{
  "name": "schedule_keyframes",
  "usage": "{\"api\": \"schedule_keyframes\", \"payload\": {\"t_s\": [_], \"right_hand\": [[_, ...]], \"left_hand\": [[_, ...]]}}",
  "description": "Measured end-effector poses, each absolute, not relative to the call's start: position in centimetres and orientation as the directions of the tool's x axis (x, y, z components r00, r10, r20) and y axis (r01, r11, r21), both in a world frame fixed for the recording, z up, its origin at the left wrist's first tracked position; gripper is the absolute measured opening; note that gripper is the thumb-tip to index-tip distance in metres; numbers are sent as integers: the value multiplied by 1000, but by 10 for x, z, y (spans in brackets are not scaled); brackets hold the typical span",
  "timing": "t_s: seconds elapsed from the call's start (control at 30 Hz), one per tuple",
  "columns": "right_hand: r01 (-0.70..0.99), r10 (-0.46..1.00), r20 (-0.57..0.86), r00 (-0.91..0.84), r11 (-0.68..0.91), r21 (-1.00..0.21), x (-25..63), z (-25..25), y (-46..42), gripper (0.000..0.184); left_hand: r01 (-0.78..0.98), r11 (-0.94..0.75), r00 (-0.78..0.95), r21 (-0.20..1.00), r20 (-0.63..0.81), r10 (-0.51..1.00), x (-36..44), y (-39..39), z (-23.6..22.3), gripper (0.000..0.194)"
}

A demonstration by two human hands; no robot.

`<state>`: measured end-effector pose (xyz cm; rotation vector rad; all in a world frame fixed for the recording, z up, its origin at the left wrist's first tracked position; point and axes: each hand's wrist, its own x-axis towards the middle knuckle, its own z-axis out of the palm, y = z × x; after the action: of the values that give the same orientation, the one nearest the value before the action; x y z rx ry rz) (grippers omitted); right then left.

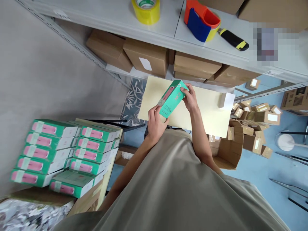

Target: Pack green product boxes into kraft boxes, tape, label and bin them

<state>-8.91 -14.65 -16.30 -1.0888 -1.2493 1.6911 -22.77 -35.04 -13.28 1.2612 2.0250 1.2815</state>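
Note:
Between my two hands is a green product box (173, 99) with a pink tumbler printed on one side, held tilted above a pale yellow board (207, 110). My left hand (156, 123) grips its lower left end, thumb and fingers closed on the edges. At the upper right end, my right hand (190, 98) has its thumb on the green face and its fingers around the far edge. The box looks closed, with a pale label strip near its lower end. A small white box (226, 101) stands at the board's right end.
Stacks of similar green boxes (83, 165) stand at the left, above a carton of shredded paper (33, 213). The shelf (166, 35) ahead holds yellow tape (146, 11), a tape dispenser (201, 22) and a utility knife (233, 39). Brown parcels (256, 128) cover the floor at right.

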Motion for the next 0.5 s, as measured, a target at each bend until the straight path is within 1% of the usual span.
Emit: {"api": "schedule_keyframes", "payload": {"t_s": [0.07,0.13,0.2,0.27,0.3,0.37,0.43,0.5], "right_hand": [[-92,917,-192,-351,-238,-967,-89,-164,-146,75],[-92,924,-163,-345,-206,-974,-89,-163,-145,74],[-78,940,-117,-322,-149,-986,-88,-163,-143,74],[-63,954,-79,-290,-102,-993,-86,-162,-141,73],[-61,957,-69,-280,-90,-994,-86,-161,-140,73],[-66,957,-66,-282,-87,-994,-85,-161,-138,70],[-71,949,-73,-305,-99,-992,-86,-160,-137,67],[-67,941,-78,-329,-106,-992,-86,-159,-136,66]], "left_hand": [[446,168,-495,879,86,865,-227,-351,-133,74],[364,173,-529,915,50,847,-228,-349,-132,76],[196,173,-574,965,-30,818,-231,-347,-131,78],[-39,168,-594,985,-158,788,-234,-344,-131,78],[-161,170,-584,972,-233,778,-235,-343,-131,76],[-375,188,-524,908,-375,765,-237,-342,-133,69],[-524,218,-446,824,-483,754,-239,-342,-137,62],[-622,248,-383,743,-565,731,-242,-342,-142,58]]}}
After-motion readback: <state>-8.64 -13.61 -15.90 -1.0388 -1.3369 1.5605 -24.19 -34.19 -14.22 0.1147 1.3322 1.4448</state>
